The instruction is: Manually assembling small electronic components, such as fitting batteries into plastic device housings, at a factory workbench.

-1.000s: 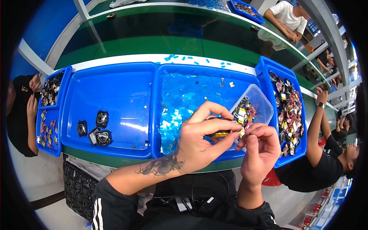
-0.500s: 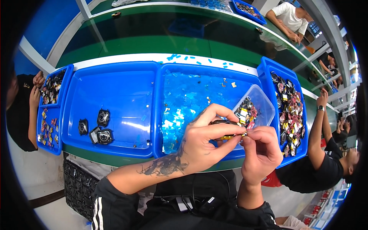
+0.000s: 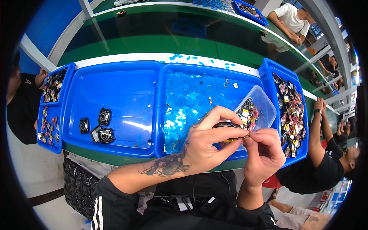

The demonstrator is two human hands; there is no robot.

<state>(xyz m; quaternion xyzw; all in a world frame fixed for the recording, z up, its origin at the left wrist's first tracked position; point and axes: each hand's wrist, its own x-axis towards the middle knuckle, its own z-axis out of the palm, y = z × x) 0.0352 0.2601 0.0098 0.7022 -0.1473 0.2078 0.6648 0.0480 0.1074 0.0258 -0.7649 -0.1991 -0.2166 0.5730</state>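
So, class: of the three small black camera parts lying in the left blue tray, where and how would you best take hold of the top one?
Probably pinch the top black camera part from above by its two outer edges. It lies flat, lens up, with bare left blue tray floor above and to its right; the two others sit below and left.

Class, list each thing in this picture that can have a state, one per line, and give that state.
left hand: closed on a small dark part
right hand: fingertips pinching at the same part
clear tub: open, tilted, holding mixed small parts
middle blue tray: strewn with clear film scraps
left blue tray: holds three dark round-faced parts
right blue tray: filled with parts
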